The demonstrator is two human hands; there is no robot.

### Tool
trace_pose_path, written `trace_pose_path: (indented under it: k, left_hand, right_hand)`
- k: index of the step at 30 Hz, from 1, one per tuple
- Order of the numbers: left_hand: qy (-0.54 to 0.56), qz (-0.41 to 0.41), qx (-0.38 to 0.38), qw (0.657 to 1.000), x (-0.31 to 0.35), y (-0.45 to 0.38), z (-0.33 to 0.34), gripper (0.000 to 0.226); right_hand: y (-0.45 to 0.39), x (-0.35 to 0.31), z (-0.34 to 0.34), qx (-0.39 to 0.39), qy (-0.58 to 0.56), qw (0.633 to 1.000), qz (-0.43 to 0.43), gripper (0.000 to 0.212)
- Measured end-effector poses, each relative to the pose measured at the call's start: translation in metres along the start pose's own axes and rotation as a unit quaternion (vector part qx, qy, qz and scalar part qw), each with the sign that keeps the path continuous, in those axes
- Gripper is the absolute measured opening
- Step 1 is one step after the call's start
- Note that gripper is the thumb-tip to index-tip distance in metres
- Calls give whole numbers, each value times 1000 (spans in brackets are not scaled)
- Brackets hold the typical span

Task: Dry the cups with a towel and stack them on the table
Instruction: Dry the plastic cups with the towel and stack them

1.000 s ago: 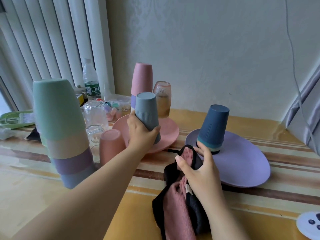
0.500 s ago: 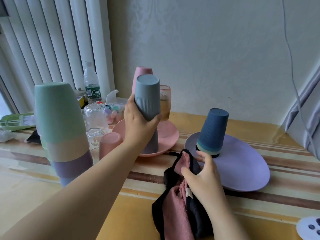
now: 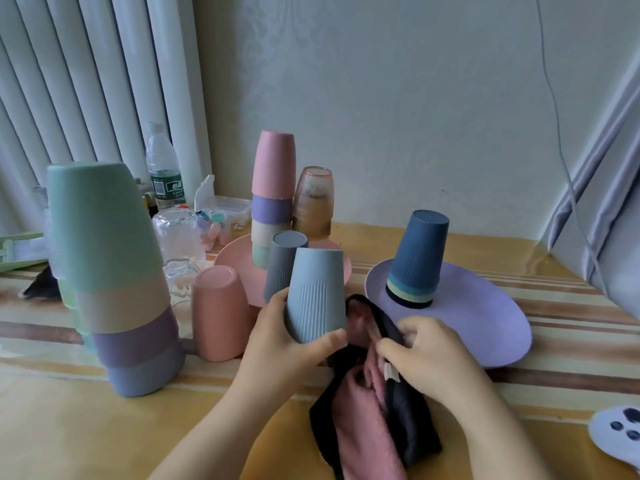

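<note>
My left hand (image 3: 277, 341) grips a grey-blue ribbed cup (image 3: 316, 292), held upside down just above the table. My right hand (image 3: 429, 358) pinches the pink and black towel (image 3: 374, 420) right beside the cup's rim. A darker grey cup (image 3: 282, 263) stands inverted on the pink plate (image 3: 235, 261), behind the held one. A stack of inverted cups topped by a dark blue one (image 3: 419, 254) sits on the purple plate (image 3: 485, 327). A tall stack topped by a mint cup (image 3: 104, 258) stands at left.
A pink cup (image 3: 218, 313) stands inverted beside my left hand. On the pink plate are a stack topped by a pink cup (image 3: 273, 192) and an amber glass (image 3: 313, 202). Clear glasses (image 3: 178, 237), a water bottle (image 3: 164, 168) and clutter sit at the back left.
My left hand lifted the grey-blue cup off the pink plate and brought it down and toward me, next to the towel. A darker grey cup stays on the plate. My right hand shifted its hold on the towel.
</note>
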State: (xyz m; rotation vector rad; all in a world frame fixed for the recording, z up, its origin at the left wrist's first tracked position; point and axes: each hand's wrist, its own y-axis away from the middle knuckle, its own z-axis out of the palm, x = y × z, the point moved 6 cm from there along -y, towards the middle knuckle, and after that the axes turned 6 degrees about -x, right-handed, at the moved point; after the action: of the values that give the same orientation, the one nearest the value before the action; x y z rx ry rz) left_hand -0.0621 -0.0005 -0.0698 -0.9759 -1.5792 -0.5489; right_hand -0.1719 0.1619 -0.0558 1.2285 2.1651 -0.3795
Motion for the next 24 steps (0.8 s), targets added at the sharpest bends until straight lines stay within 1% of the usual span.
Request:
trace_pose_path:
  k: [2,4,6,7,8,9,11,12,13,14,15,16,17,19,20,22,23,24]
  left_hand:
    - [37,-11,-5,999,-3,0,-2,63]
    - [70,-22,-18,997,-5,0,-4,67]
    - [96,-28,-22,995,-7,0,-6,74]
    - [105,-29,-22,994,-8,0,-6,73]
    - [110,-28,-25,993,-8,0,-6,71]
    - [115,-26,-32,993,-7,1,-5,71]
    - [126,-19,-45,991,-6,2,-3,73]
    - [129,-15,-47,990,-5,2,-2,73]
    - [132,-11,-47,990,-4,3,-2,72]
    - [135,-6,-45,990,-2,4,-3,71]
    - [136,-1,-43,990,-1,5,-3,68]
    - [138,4,-40,990,1,6,-5,65]
    - [140,6,-38,989,2,6,-6,62]
    - [140,3,-35,990,2,5,-8,62]
    - [139,-1,-35,990,0,5,-8,61]
    - [142,-12,-32,989,-4,3,-8,59]
    - [148,-19,-29,988,-5,2,-8,60]
    - [152,-22,-23,988,-6,1,-8,63]
  right_hand:
    - [-2,-8,-4,59,-70,995,-42,28]
    - [-1,-14,-5,102,-167,979,-61,28]
    - [-3,-15,-3,113,-287,951,-31,31]
    - [-4,-15,-2,115,-339,934,-10,35]
    - [-5,-15,-2,118,-361,925,5,38]
    - [-6,-15,-3,119,-337,934,11,40]
    - [-8,-20,-8,109,-198,974,-2,34]
    - [-9,-22,-12,103,-140,985,-3,27]
    - [-10,-22,-16,100,-121,988,-1,21]
    - [-12,-24,-22,102,-141,985,-2,17]
    - [-14,-25,-27,107,-190,976,-1,12]
    - [-15,-28,-31,111,-268,957,-2,8]
    - [-16,-31,-31,104,-356,929,0,12]
    - [-17,-36,-19,49,-501,864,9,12]
    - [-15,-40,-9,8,-542,840,7,12]
    - [-9,-47,9,-61,-571,817,-41,17]
    - [-6,-51,17,-87,-570,812,-86,21]
    - [-1,-54,22,-105,-551,817,-135,28]
